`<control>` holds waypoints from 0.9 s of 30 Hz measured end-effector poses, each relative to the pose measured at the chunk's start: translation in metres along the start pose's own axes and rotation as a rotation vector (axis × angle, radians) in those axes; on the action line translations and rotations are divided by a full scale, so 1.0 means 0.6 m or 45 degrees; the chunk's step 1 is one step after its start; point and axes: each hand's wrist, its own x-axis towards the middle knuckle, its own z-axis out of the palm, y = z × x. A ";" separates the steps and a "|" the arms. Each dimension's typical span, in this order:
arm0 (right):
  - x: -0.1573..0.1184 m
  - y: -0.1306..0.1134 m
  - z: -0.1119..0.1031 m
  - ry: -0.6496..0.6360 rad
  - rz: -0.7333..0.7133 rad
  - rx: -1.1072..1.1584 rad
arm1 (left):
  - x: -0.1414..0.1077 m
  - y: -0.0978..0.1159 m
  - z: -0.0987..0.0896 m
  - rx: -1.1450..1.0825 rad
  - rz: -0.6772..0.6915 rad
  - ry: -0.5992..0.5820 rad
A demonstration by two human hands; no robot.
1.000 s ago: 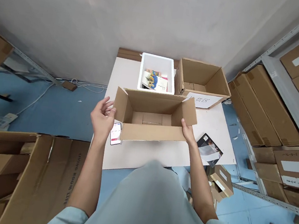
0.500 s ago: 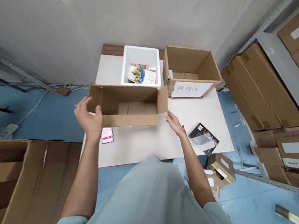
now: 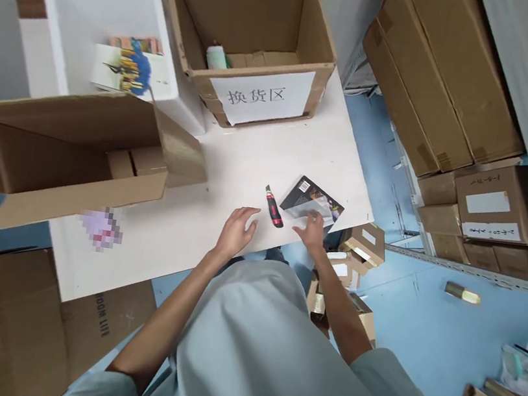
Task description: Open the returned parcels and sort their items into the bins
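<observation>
My right hand (image 3: 312,232) reaches to the near edge of a dark book (image 3: 295,192), thumb and fingers apart. Its fingertips meet a translucent plastic sheet (image 3: 311,208) lying over the cover; I cannot tell whether they pinch it. A black and red utility knife (image 3: 273,208) lies on the white table (image 3: 245,156), left of the book. Just left of the knife, my left hand (image 3: 237,232) hovers with fingers spread and nothing in it. Farther left, an open cardboard box (image 3: 93,190) leans at the table's front, away from both hands.
Behind stand a white foam bin (image 3: 53,17) holding books and a labelled cardboard box (image 3: 315,94) with a small pale green item. A pixelated phone (image 3: 101,227) lies front left. Shelves of cartons (image 3: 485,196) flank the right side; small boxes (image 3: 364,243) lie beyond the table edge.
My view has swung right and closer to the table. Both hands have left the open cardboard box: the left is now beside the utility knife, the right at the book.
</observation>
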 end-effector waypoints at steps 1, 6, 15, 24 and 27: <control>-0.004 0.005 0.006 -0.012 -0.025 -0.058 | 0.014 0.005 0.025 0.024 -0.003 -0.081; -0.006 0.023 0.010 -0.092 -0.168 -0.217 | 0.065 0.031 0.120 0.093 -0.021 -0.315; 0.028 0.032 0.002 -0.060 -0.187 -0.195 | 0.080 0.017 0.174 -0.022 -0.206 -0.374; 0.163 0.087 -0.098 -0.217 -0.179 -0.179 | 0.098 -0.018 0.222 -0.158 -0.491 -0.502; 0.183 0.102 -0.107 -0.228 -0.098 -0.177 | 0.092 -0.030 0.226 -0.141 -0.550 -0.491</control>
